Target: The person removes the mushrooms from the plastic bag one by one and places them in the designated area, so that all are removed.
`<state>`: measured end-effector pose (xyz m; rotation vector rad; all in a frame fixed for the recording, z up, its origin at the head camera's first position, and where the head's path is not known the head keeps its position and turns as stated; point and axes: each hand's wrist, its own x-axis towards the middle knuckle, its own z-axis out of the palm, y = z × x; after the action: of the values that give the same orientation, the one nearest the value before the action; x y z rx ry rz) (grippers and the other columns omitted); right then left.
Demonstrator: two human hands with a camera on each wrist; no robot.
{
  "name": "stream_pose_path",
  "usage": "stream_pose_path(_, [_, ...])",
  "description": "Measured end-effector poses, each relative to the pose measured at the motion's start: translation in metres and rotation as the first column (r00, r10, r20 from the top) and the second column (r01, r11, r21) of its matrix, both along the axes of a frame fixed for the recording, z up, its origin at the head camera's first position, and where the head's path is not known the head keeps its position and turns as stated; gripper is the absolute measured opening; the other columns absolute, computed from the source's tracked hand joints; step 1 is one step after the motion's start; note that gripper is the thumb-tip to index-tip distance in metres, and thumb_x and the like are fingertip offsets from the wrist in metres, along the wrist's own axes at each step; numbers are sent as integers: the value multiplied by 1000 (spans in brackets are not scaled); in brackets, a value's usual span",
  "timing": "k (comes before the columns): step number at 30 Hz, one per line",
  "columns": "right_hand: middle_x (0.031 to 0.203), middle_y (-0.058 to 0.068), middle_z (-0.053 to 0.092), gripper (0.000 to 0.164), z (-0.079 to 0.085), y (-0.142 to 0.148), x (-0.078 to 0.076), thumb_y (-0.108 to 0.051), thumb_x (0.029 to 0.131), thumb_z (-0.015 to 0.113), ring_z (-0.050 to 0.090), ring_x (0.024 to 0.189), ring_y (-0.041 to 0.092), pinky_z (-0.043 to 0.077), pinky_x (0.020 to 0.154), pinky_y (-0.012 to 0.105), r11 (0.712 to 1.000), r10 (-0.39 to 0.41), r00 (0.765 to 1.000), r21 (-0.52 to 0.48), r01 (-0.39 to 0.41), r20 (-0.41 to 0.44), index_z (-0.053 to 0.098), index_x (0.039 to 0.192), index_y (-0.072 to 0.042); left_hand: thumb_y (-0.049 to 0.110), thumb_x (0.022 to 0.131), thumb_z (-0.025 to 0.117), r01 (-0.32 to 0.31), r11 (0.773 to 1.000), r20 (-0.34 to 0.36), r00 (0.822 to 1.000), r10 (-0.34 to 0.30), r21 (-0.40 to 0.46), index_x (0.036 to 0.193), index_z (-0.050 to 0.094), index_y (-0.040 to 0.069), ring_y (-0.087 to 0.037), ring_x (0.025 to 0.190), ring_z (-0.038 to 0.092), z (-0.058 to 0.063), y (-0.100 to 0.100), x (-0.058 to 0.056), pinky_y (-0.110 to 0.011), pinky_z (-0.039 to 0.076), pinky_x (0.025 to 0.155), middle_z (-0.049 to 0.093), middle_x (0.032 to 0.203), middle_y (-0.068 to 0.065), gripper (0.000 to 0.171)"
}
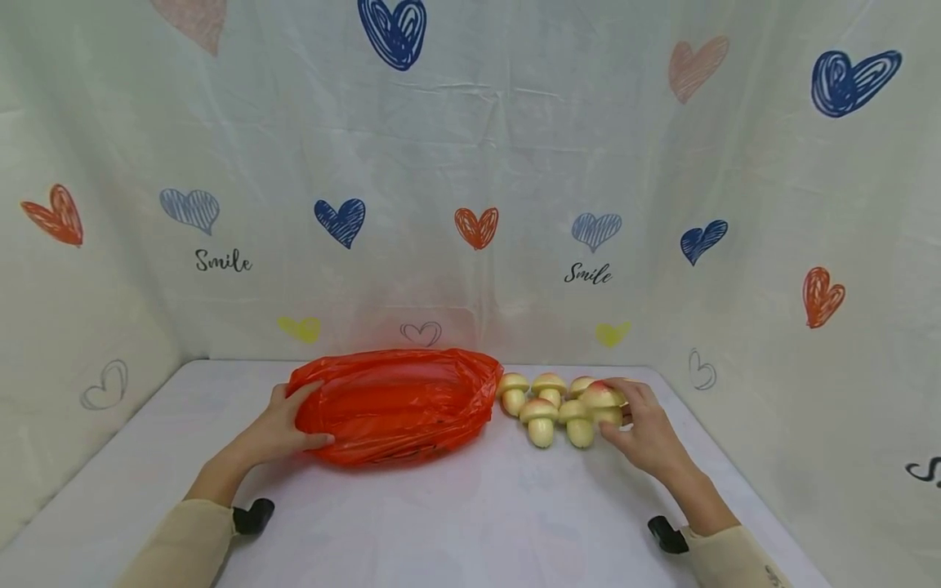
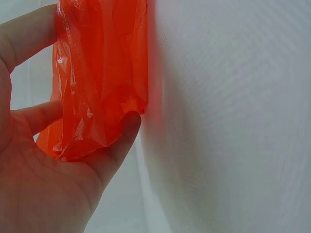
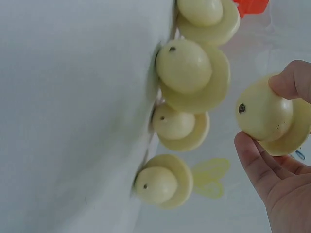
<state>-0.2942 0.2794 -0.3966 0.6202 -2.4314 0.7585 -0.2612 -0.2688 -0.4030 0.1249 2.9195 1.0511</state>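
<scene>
A red plastic bag (image 1: 397, 408) lies on its side on the table, its surface crinkled. My left hand (image 1: 275, 429) grips the bag's left end, thumb and fingers spread around the plastic; the left wrist view shows the thumb (image 2: 119, 145) against its near side. In my right hand (image 1: 647, 429) is a toy mushroom (image 3: 267, 109), pinched between thumb and fingertips and raised off the table. It is pale yellow-green with a reddish cap top. Several similar mushrooms (image 1: 540, 420) stand caps up beside the bag's right end, close to the right hand.
The white table (image 1: 456, 523) ends at a back edge against a pale curtain (image 1: 412, 163) printed with hearts and "Smile". More curtain hangs at both sides. A black strap piece (image 1: 253, 517) sits at the left wrist, another black piece (image 1: 667, 535) at the right.
</scene>
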Motion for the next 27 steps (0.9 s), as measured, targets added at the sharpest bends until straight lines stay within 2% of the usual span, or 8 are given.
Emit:
stream_pose_path(6, [114, 17, 47, 62, -4, 12, -3, -2, 73, 73, 55, 79, 18, 54, 66, 36, 1000, -31, 999, 2, 31, 29, 50, 130, -10, 43, 73, 80, 4, 1000, -3, 1000, -4, -3, 148, 24, 5, -55, 123, 26, -1, 0, 0, -66, 42, 89, 7, 141, -34, 101])
stream_pose_path(10, [112, 19, 47, 62, -7, 20, -5, -6, 74, 72, 54, 78, 19, 53, 64, 33, 998, -66, 995, 4, 65, 75, 48, 131, -9, 43, 73, 80, 4, 1000, -4, 1000, -4, -5, 148, 24, 5, -55, 122, 27, -1, 0, 0, -65, 44, 87, 9, 140, -34, 101])
stream_pose_path(17, [106, 20, 47, 61, -16, 33, -11, -12, 74, 71, 56, 74, 21, 48, 63, 32, 989, -145, 972, 44, 139, 182, 46, 130, -11, 46, 73, 79, 1, 1000, -3, 1000, -1, -23, 148, 24, 5, -55, 123, 27, -3, -1, -1, -68, 40, 90, 9, 140, -34, 102])
stream_pose_path(27, [104, 21, 47, 63, -19, 37, -14, -12, 76, 71, 52, 75, 21, 44, 61, 31, 984, -170, 949, 92, 151, 266, 44, 132, -9, 45, 74, 78, 0, 1000, 0, 1000, 0, -23, 149, 22, 4, -55, 123, 26, 0, 0, 0, -69, 38, 91, 7, 141, -34, 101])
